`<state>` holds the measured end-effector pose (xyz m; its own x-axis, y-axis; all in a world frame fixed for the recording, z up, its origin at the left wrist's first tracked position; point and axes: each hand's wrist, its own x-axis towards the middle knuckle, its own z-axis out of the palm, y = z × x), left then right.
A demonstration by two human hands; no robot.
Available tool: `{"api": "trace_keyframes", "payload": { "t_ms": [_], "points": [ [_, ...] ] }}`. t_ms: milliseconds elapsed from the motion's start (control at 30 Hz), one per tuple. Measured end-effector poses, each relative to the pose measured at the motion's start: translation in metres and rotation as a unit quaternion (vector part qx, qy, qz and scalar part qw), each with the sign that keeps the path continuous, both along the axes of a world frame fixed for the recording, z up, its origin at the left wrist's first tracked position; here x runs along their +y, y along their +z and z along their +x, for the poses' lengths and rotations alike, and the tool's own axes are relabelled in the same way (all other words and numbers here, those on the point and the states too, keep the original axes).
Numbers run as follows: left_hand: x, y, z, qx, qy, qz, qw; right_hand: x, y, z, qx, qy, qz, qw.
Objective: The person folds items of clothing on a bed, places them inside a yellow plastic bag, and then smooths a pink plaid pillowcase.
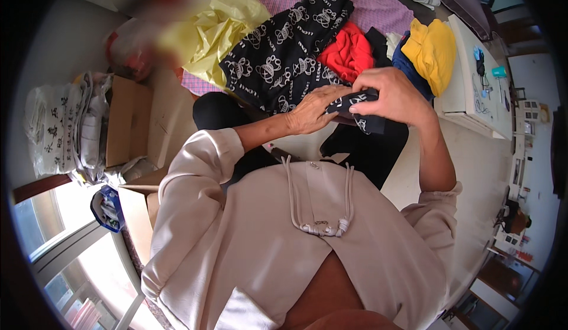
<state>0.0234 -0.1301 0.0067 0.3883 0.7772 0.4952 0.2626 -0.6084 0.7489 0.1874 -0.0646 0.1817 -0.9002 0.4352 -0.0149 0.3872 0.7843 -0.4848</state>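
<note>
A black garment with white cartoon prints (269, 70) lies spread over the near side of a low surface before me, and its near right end comes up into my hands. My right hand (390, 96) is closed on a bunched fold of it, thumb on the near side and fingers curled over the top. Close beside it, my left hand (313, 112) holds the same end, its fingers reaching in under the right hand. The left fingertips are partly hidden. A short flap of the printed cloth hangs below the right hand, above my knee.
A pink checked cloth (387, 10) covers the surface. Around the garment lie a yellow plastic bag (228, 25), a red cloth (349, 52) and a yellow garment (432, 52) on a dark blue one. A white cabinet (473, 87) stands right; a cardboard box (127, 120) and plastic-wrapped bundles (56, 129) stand left.
</note>
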Motion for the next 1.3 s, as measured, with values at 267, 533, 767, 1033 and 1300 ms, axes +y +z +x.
{"api": "trace_keyframes", "payload": {
  "t_ms": [267, 533, 767, 1033, 1300],
  "points": [
    [0.015, 0.006, -0.040, 0.091, 0.081, 0.083, 0.989, 0.194, -0.097, 0.006, 0.049, -0.396, -0.198, 0.895],
    [0.017, -0.026, -0.060, 0.113, 0.111, 0.000, 0.987, 0.293, -0.169, -0.058, 0.150, -0.484, -0.200, 0.839],
    [0.019, -0.062, -0.061, 0.054, 0.148, -0.107, 0.982, 0.318, -0.164, -0.034, 0.030, -0.379, -0.115, 0.918],
    [0.018, -0.069, -0.059, 0.152, 0.094, -0.101, 0.979, 0.274, -0.191, -0.013, -0.050, -0.438, 0.273, 0.855],
    [0.013, -0.061, -0.058, 0.152, 0.090, -0.094, 0.980, 0.182, -0.195, -0.117, 0.006, -0.169, 0.356, 0.919]
  ]
}}
